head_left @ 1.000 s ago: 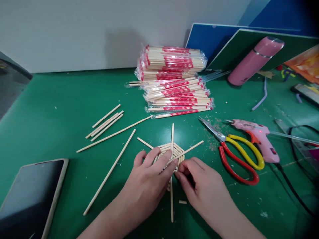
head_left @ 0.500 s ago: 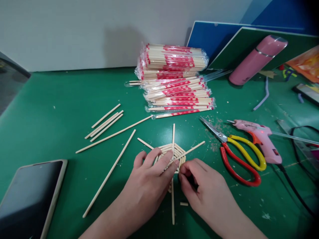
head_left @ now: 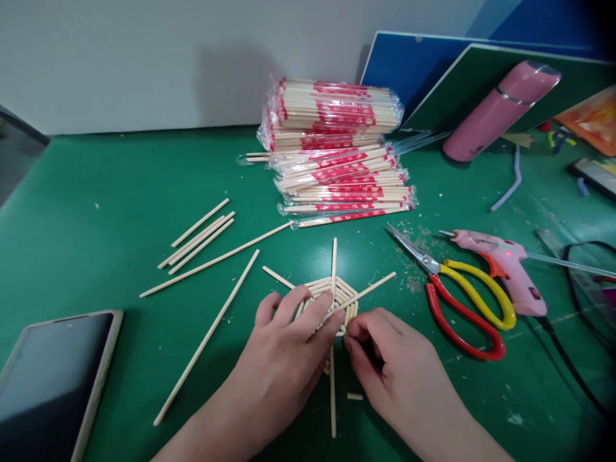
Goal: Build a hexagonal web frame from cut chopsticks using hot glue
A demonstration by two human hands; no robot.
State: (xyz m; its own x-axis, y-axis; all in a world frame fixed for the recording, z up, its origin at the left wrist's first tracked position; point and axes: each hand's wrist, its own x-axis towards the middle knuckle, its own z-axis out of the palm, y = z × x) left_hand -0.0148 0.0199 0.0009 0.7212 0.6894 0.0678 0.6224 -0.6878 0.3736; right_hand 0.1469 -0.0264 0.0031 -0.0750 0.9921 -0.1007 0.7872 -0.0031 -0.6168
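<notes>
Green tabletop (head_left: 106,186) meets a far pale wall (head_left: 120,64), left hand (head_left: 289,353) spread over a stick lattice (head_left: 353,300), right hand (head_left: 392,350) at its right edge, grip indeterminable.

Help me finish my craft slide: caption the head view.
Left hand on a web of wooden sticks, right hand at its edge, scissors and a pink glue gun to the right.

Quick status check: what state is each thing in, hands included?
Left hand: spread over the stick web
Right hand: at the web's edge, grip hidden
Stick web: rings around crossed spokes
Scissors: lying flat, blades apparently shut
Glue gun: on its side, red light lit
Flask: capped
Phone: face up, screen dark
Chopstick packs: wrapped, piled
Loose sticks: unwrapped
</notes>
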